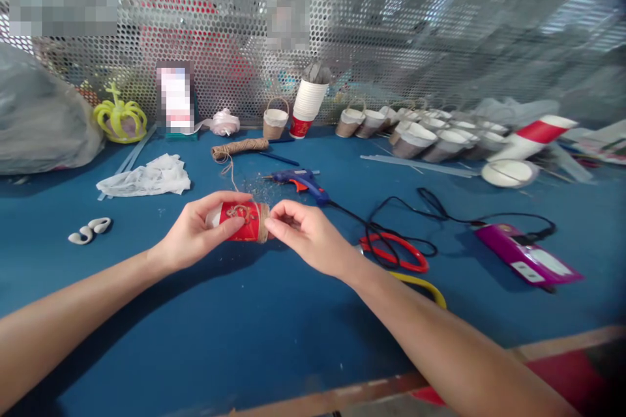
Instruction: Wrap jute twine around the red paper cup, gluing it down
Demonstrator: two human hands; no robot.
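Red paper cup (251, 232), sideways over the desk (220, 339), long axis left to right: base grasped by left hand (188, 234), twine (263, 233)-wrapped end nearer right hand (317, 238), which pinches it.

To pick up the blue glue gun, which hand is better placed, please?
Probably the right hand: the glue gun lies just beyond it, with the handle towards that side, while the left hand is wrapped around the paper cup.

- I am holding a cup (253, 232) over the tabletop (244, 339) between my left hand (198, 228) and right hand (310, 234).
- Behind it, a glue gun (299, 177) is lying right of a twine roll (239, 148).
- Far right, a power strip (506, 249) is lying.
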